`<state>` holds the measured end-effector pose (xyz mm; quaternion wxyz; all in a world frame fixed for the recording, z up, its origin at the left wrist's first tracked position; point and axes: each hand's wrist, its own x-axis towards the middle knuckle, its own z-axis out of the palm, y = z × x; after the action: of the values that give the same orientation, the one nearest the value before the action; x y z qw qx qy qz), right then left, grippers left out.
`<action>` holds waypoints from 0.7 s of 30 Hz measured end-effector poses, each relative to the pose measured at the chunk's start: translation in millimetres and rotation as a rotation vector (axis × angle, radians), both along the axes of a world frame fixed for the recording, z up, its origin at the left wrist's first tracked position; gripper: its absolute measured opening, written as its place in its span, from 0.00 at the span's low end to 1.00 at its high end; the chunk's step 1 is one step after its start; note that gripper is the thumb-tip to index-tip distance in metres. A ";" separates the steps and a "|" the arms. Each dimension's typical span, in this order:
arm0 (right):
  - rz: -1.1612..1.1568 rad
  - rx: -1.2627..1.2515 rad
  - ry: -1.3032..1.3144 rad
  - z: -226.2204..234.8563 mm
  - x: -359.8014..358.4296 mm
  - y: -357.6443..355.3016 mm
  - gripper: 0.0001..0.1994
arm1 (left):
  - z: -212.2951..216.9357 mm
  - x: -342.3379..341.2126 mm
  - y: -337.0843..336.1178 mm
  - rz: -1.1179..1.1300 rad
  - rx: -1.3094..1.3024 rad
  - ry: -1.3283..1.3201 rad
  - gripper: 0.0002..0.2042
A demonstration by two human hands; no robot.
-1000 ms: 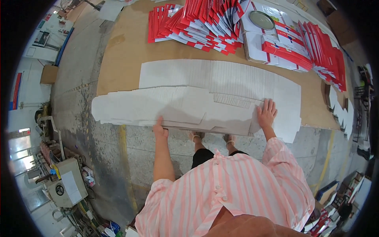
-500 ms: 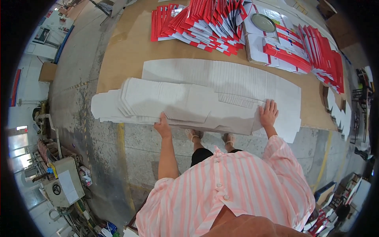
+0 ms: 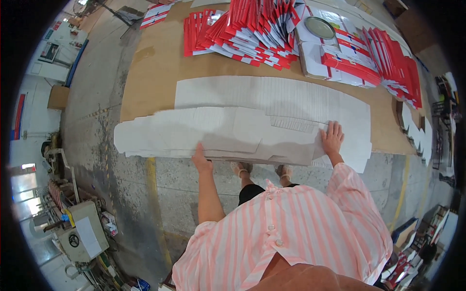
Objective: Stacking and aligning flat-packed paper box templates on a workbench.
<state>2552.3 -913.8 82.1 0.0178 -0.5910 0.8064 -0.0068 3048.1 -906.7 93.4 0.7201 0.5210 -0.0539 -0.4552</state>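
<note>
A long stack of flat white cardboard blanks [image 3: 208,127] lies along the near edge of the table. My left hand [image 3: 202,159] is closed on the stack's near edge, thumb on top, with its other fingers hidden below the edge. Fingers spread, my right hand [image 3: 332,138] rests flat on the right part of the blanks. Behind, more white blanks [image 3: 218,92] lie in an overlapping layer whose many edges show as fine lines.
Fanned red and white folded cartons [image 3: 257,34] cover the far side of the brown tabletop [image 3: 150,82]. To their right are white packs with a round metal lid [image 3: 320,27] and more red cartons [image 3: 398,68]. A machine with a handwheel [image 3: 82,233] stands at lower left.
The stepped upper blanks at the left end now lie flush with the stack. Both hands keep nearly the same places. A red and white carton shows at the far left corner.
</note>
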 end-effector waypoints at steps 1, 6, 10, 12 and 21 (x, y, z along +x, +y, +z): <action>0.015 -0.017 -0.007 -1.2 1.6 -1.8 0.30 | -3.5 1.9 2.7 -0.007 -0.001 -0.001 0.15; -0.009 -0.029 -0.003 -1.3 -1.8 -1.9 0.30 | -6.0 -6.2 0.0 -0.104 0.188 -0.687 0.13; 0.009 -0.042 -0.011 -1.5 0.1 -4.8 0.30 | -17.3 6.6 0.8 -0.043 0.038 -0.582 0.12; 0.007 -0.041 -0.010 -2.0 -2.9 -2.2 0.30 | -11.8 13.7 -3.4 -0.111 0.083 0.106 0.12; -0.031 -0.015 -0.010 -0.7 -6.8 3.1 0.31 | -8.1 7.1 -0.8 -0.084 0.118 0.084 0.15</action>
<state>2545.5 -910.7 81.4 0.0176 -0.5785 0.8154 -0.0159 3055.1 -907.5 85.3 0.6699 0.5404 -0.0186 -0.5088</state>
